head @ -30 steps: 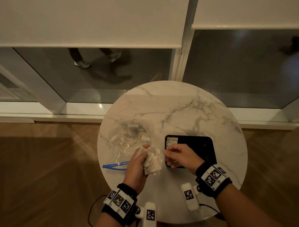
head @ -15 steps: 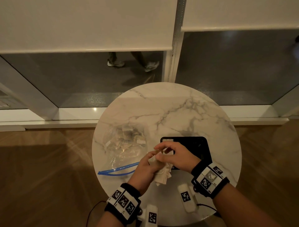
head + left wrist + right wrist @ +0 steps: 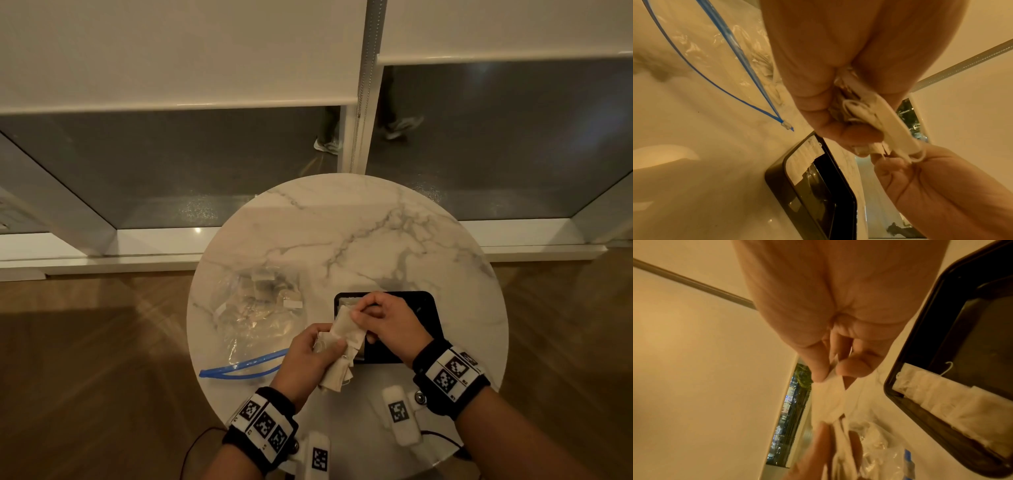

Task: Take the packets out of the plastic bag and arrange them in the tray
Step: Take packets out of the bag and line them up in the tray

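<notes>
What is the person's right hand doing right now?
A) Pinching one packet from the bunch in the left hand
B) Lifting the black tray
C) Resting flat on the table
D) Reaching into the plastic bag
A: the right hand pinches a packet that sticks out of the left hand.

— What's around you?

— I'm standing over a round white marble desk (image 3: pixel 359 240) with grey veins. Under it runs a brown wooden floor (image 3: pixel 85 359) with a soft shadow on the left.

— And ahead?

— Low glass windows (image 3: pixel 205 164) in white frames, with cream roller blinds (image 3: pixel 171 51) pulled most of the way down and a bead chain (image 3: pixel 359 102) hanging between them. Beyond the glass is grey pavement, where someone's legs and pale sneakers (image 3: pixel 327 145) show.

— The light?

— Dim and warm, yellowish.
</notes>
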`<action>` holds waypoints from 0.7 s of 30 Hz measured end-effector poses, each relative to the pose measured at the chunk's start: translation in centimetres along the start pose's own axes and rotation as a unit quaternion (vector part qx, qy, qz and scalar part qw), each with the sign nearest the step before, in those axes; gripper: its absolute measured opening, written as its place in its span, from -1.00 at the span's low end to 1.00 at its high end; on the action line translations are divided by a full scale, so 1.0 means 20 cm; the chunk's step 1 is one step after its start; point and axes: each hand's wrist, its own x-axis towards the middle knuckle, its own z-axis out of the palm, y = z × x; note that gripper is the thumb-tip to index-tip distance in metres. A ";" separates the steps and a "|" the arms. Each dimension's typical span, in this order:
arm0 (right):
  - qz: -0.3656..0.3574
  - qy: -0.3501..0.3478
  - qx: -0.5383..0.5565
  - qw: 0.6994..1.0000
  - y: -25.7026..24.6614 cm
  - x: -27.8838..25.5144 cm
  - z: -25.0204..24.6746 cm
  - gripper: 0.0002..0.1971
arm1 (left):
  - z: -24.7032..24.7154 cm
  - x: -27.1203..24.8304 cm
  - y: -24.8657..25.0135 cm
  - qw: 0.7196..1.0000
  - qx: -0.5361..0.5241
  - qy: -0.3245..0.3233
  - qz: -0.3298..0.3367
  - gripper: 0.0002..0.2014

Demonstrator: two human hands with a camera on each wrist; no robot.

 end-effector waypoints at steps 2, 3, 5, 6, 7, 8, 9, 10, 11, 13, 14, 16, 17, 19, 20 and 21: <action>0.034 0.041 0.038 0.998 0.02 0.01 -0.03 -0.87 | 0.00 0.02 -0.02 1.000 0.003 0.028 -0.015 -0.80; 0.052 0.061 0.053 0.995 0.03 0.02 -0.05 -0.83 | -0.01 0.02 -0.03 0.999 0.004 0.045 -0.027 -0.81; 0.085 0.089 0.072 0.990 0.08 0.05 -0.09 -0.73 | -0.02 0.04 -0.05 0.996 0.006 0.072 -0.055 -0.82; 0.101 0.097 0.073 0.987 0.11 0.07 -0.11 -0.68 | -0.02 0.05 -0.07 0.994 0.014 0.081 -0.068 -0.82; 0.118 0.103 0.067 0.985 0.14 0.09 -0.13 -0.65 | -0.03 0.05 -0.09 0.993 0.026 0.088 -0.081 -0.82; 0.137 0.107 0.057 0.983 0.17 0.10 -0.14 -0.64 | -0.03 0.06 -0.11 0.991 0.039 0.094 -0.091 -0.81; 0.157 0.108 0.043 0.981 0.20 0.12 -0.15 -0.66 | -0.04 0.07 -0.13 0.989 0.049 0.101 -0.100 -0.81; 0.174 0.109 0.023 0.978 0.23 0.13 -0.16 -0.69 | -0.04 0.08 -0.15 0.987 0.056 0.107 -0.108 -0.81; 0.188 0.108 -0.004 0.976 0.26 0.14 -0.16 -0.73 | -0.03 0.10 -0.17 0.985 0.063 0.112 -0.117 -0.81; 0.204 0.107 -0.072 0.970 0.31 0.16 -0.15 -0.79 | -0.02 0.12 -0.20 0.981 0.088 0.112 -0.130 -0.79; 0.200 0.101 -0.113 0.968 0.34 0.17 -0.15 -0.81 | -0.02 0.13 -0.21 0.980 0.097 0.109 -0.137 -0.77; 0.180 0.073 -0.183 0.964 0.39 0.18 -0.14 -0.82 | -0.01 0.15 -0.23 0.978 0.105 0.105 -0.148 -0.74; 0.171 0.057 -0.209 0.961 0.41 0.19 -0.14 -0.81 | 0.00 0.16 -0.24 0.977 0.112 0.107 -0.150 -0.74; 0.164 0.033 -0.252 0.953 0.42 0.19 -0.14 -0.83 | 0.01 0.18 -0.25 0.975 0.122 0.108 -0.151 -0.77; 0.162 0.027 -0.268 0.949 0.43 0.19 -0.13 -0.82 | 0.01 0.19 -0.25 0.975 0.126 0.107 -0.150 -0.80; 0.161 0.021 -0.280 0.946 0.44 0.20 -0.13 -0.81 | 0.01 0.20 -0.25 0.974 0.135 0.105 -0.149 -0.83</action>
